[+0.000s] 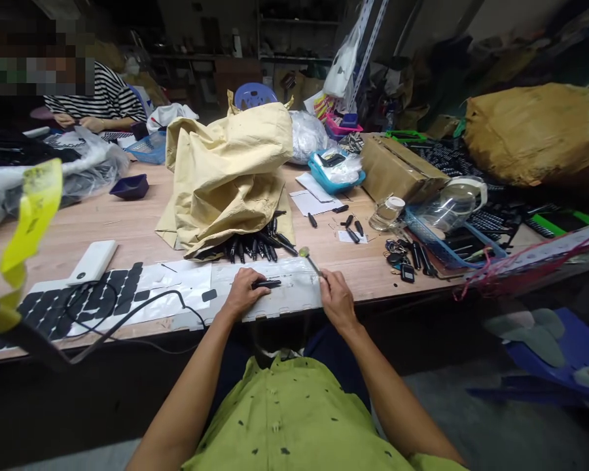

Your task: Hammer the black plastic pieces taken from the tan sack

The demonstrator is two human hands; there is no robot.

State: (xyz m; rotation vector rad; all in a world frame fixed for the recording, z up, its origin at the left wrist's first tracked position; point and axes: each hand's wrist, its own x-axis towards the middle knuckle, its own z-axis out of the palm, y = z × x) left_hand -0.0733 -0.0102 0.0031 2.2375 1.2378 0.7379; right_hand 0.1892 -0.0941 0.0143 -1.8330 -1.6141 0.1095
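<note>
My left hand (244, 293) is closed around a slim black piece (269, 284), held low over a white sheet (294, 297) at the table's front edge. In my right hand (338, 301) is a thin tool (313, 264) with a metal-looking shaft and a rounded yellow-green end, which points up and away to the left. Just beyond both hands lies a pile of black pen-like pieces (258, 247), spilling from under a cream cloth sack (230, 176). To the left, black flat patches (122, 288) rest on white paper.
A white power bank (93, 261) with a black cable (147, 302) lies at left. Toward the right are a glass jar (387, 214), a cardboard box (400, 167), a blue basket (451, 252) and keys (397, 252). A co-worker in a striped shirt (101, 98) sits at far left.
</note>
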